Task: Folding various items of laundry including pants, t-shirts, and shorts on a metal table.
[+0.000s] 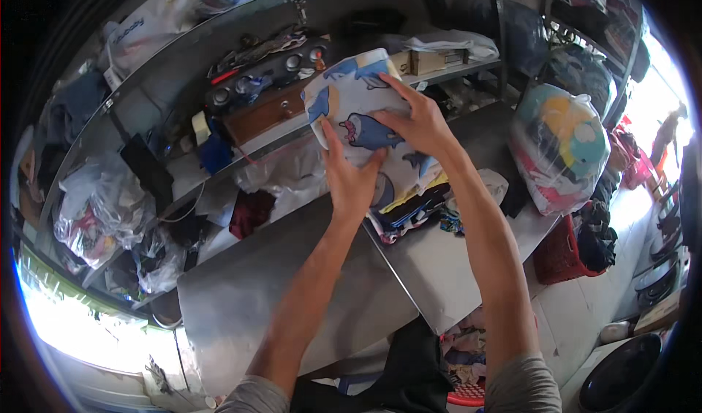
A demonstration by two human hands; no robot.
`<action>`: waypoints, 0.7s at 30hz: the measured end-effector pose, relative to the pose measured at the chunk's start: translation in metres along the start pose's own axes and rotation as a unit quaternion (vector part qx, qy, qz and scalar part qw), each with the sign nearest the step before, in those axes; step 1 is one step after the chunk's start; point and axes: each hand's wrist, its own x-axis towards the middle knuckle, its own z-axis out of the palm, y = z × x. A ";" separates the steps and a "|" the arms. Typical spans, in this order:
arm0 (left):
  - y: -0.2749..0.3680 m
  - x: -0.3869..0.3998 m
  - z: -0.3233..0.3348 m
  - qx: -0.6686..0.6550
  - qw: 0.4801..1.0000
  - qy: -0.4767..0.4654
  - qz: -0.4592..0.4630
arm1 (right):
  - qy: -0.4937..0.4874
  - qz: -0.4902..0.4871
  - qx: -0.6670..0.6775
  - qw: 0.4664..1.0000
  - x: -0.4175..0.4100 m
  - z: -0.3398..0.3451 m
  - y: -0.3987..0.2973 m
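Note:
A folded white cloth with blue whale or shark prints (359, 98) is held up between both hands above the back of the metal table. My left hand (351, 177) grips its lower left edge, thumb and fingers spread on the fabric. With fingertips on its upper right part, my right hand (419, 114) holds the other side. Just below the cloth lies a stack of folded clothes (411, 207) in yellow, dark blue and other colours; more whale-printed fabric shows on top of it. The underside of the held cloth is hidden.
The grey metal table (274, 298) has a seam. Behind it stands a shelf with a wooden drawer (266, 114) and a tape roll (201, 128). A stuffed clear bag (562, 147) sits at the right, above a red basket (559, 254). Another plastic bag (104, 210) is at the left.

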 end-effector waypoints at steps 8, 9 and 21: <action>-0.111 0.001 0.077 0.084 0.977 -0.033 -0.193 | -0.151 0.239 -0.158 0.946 -0.029 0.032 0.161; -0.120 0.005 0.076 0.089 0.976 -0.032 -0.198 | -0.135 0.228 -0.150 0.953 -0.030 0.034 0.161; -0.111 0.010 0.072 -0.011 0.986 -0.082 -0.142 | -0.060 0.216 -0.189 0.956 -0.044 0.015 0.148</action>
